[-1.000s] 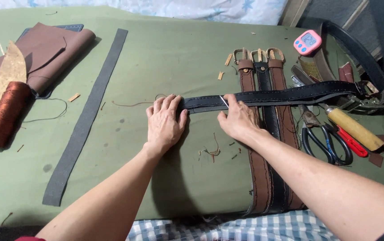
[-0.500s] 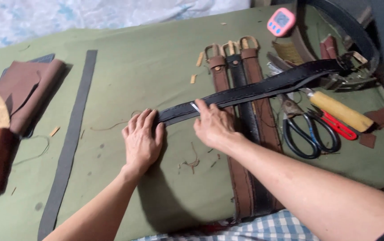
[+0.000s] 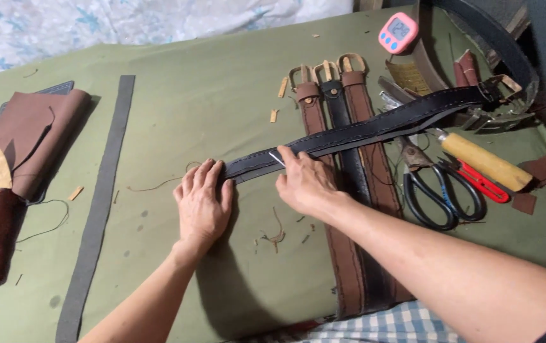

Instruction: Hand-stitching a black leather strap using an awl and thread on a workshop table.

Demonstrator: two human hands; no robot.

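Black belt [image 3: 362, 130] stretched slantwise over the green cloth [image 3: 209, 101], crossing three buckled belts [image 3: 343, 159], its near end under both hands. Left hand [image 3: 202, 204] flat and open, fingers pressing on the belt's end, gripping nothing. Right hand [image 3: 304, 181] just right of that end, fingers curled, pinching a thin needle [image 3: 277, 159] against the belt; scissors [image 3: 438, 190] below the belt's far part.

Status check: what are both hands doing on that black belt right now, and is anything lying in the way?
Left hand flat on black belt end. Right hand pinching needle at belt edge. Belt lies across three belts; scissors close by.
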